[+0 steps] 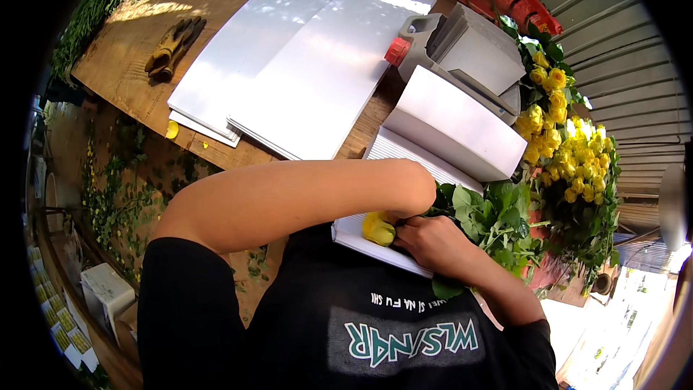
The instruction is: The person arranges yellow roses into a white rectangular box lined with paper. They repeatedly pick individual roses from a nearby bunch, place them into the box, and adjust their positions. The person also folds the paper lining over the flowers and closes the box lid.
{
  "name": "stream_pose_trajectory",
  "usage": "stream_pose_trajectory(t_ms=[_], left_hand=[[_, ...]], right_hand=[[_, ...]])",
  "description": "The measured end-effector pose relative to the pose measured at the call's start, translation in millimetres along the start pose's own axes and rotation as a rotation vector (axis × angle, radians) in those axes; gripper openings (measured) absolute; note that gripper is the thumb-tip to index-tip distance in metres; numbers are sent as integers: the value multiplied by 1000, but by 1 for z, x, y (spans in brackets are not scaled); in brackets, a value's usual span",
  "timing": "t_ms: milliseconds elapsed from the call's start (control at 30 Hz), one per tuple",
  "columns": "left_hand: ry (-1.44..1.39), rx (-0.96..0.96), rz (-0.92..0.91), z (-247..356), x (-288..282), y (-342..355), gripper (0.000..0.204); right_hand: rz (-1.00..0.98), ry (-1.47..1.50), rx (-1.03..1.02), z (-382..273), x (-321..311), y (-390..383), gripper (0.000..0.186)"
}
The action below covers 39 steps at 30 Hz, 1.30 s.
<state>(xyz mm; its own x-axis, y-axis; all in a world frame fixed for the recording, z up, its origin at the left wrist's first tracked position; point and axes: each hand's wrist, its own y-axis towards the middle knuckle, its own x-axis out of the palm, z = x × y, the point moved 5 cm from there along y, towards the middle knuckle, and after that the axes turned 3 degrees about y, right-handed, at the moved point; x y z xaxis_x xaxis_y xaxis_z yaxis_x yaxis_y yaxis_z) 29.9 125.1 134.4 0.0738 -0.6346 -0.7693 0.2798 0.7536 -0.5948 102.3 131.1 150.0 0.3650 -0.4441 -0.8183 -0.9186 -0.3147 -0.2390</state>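
A yellow rose (378, 229) lies head to the left on a white corrugated cardboard sheet (377, 250) close to my body. My right hand (437, 242) is closed, its curled fingers at the base of the bloom. Bent at the wrist, my left hand (413, 191) reaches down just beyond the rose, and its fingers are mostly hidden behind the wrist. Green rose leaves (487, 213) spread to the right of both hands. Behind them a folded white cardboard flap (455, 126) stands up from the ribbed sheet.
Large white sheets (303, 65) cover the middle of the wooden table (130, 58). Brown gloves (173, 49) lie at the left. A grey jug with a red cap (397, 50) stands beside stacked cards (480, 50). Bunches of yellow roses (577, 162) stand at right.
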Motion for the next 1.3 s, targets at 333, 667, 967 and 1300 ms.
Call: stream_pose_trajectory(t_ms=[333,667,967,1300], left_hand=[[-70,2,58,-1,4,5,18],[-134,-72,144,0,6,1,21],[-307,7,311,6,4,-50,35],[-364,-133,465,15,0,-48,34]], right_hand=[[-214,61,97,14,14,11,23],[-305,6,146,14,16,11,20],[-349,17,118,9,15,17,21],[390,252,-88,22,-64,-39,12]])
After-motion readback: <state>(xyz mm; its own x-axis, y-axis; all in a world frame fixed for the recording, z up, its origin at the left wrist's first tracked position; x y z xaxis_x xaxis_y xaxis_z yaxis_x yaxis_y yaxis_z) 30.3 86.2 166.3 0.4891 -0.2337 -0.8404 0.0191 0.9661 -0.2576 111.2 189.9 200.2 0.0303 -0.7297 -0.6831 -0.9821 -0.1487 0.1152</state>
